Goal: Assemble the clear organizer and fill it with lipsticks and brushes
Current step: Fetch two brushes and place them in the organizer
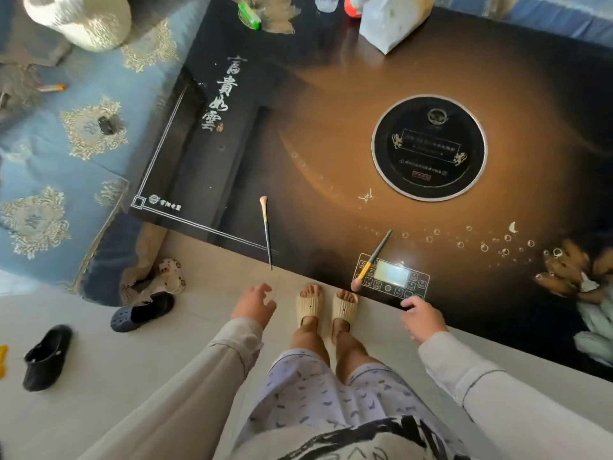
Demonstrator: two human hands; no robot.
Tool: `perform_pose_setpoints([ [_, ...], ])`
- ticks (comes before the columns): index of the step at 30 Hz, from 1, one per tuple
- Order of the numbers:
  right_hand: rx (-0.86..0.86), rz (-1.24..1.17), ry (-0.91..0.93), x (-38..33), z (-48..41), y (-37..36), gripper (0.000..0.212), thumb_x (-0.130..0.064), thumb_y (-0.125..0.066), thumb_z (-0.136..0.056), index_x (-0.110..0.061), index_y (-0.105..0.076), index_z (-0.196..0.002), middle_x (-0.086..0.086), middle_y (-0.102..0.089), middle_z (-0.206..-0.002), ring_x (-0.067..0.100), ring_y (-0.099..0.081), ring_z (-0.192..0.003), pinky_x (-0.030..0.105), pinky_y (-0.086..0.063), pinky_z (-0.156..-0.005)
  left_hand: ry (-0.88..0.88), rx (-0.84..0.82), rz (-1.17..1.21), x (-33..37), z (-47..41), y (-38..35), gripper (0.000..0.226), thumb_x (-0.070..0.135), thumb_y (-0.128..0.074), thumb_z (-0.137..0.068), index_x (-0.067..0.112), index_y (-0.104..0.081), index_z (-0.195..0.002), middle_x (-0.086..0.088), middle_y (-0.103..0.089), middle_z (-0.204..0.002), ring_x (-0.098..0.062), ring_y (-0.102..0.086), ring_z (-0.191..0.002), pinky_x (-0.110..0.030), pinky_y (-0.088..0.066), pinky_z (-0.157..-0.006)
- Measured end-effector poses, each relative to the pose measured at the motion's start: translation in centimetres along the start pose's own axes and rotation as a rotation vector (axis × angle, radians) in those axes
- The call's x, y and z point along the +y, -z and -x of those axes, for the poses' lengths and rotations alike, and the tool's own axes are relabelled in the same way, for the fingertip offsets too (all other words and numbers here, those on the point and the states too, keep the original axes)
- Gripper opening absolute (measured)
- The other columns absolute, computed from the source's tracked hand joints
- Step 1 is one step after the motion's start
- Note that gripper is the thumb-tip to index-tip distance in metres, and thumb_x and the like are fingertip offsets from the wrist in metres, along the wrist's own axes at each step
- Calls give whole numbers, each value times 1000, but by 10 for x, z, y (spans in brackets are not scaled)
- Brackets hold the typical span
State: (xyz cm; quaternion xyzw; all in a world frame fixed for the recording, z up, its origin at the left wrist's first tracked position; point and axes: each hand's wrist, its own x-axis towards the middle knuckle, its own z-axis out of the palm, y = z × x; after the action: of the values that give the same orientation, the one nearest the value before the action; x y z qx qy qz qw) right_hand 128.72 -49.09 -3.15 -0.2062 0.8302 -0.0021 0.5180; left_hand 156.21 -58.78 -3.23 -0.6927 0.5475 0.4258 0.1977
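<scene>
At the far left, a black clog lies on the pale tiled floor, and a second dark clog sits nearer the blue patterned sofa that runs up the left side. The left hand hangs over the floor just short of the tabletop edge, fingers spread loose, its grip wide and holding nothing. Just above it, a brush with a pink head lies on the tabletop, bristles pointing away from the person and the dark handle tip reaching out past the near edge. Two feet in cream slippers stand between the hands, right against the tabletop edge. To their right a second brush lies slanted across a printed control panel, its pink bristles at the near edge and its dark handle pointing away. The right hand rests at the tabletop edge just beside that panel, fingers curled partway, its grip narrow and empty, apart from the brush. Further back sits a round black hob plate set in the glossy surface. A pale packet stands at the far edge.
</scene>
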Motion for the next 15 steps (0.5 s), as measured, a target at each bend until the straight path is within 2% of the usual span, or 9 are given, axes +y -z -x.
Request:
perform_pose_setpoints([
  [2, 41, -30, 21, -19, -8, 0, 32, -8, -52, -86, -8, -53, -118, 10, -57, -93, 26, -53, -85, 37, -48, -82, -41, 69, -15, 13, -19, 19, 39, 19, -50, -90, 10, -49, -127, -15, -51, -132, -32, -50, -120, -37, -41, -101],
  [6, 88, -119, 42, -56, -27, -6, 35, -17, -60, -85, -7, -51, -117, 17, -62, -108, 36, -57, -106, 45, -50, -91, -55, 162, 35, 38, -54, 47, 44, 25, -56, -86, 12, -45, -126, -16, -51, -127, -33, -49, -117, -42, -44, -95],
  [8, 109, -121, 40, -71, -38, -10, 45, -27, -64, -83, -9, -48, -121, 16, -62, -115, 34, -57, -108, 44, -50, -90, -56, 199, 22, 48, -70, 54, 52, 31, -60, -84, 14, -39, -129, -14, -49, -127, -33, -50, -117, -44, -45, -93],
  [11, 212, -75, 14, -83, -50, -17, 52, -40, -66, -79, -12, -48, -119, 10, -62, -111, 30, -59, -102, 34, -46, -78, 3, 271, -17, 58, -90, 56, 60, 39, -62, -82, 12, -37, -130, -14, -44, -130, -33, -45, -120, -47, -45, -92],
  [15, 360, -24, -85, -92, -61, -27, 49, -45, -66, -78, -10, -49, -109, 10, -64, -105, 31, -62, -97, 41, -53, -80, 98, 316, -57, 65, -111, 47, 62, 44, -62, -82, 6, -38, -124, -17, -42, -129, -35, -42, -121, -50, -45, -89],
])
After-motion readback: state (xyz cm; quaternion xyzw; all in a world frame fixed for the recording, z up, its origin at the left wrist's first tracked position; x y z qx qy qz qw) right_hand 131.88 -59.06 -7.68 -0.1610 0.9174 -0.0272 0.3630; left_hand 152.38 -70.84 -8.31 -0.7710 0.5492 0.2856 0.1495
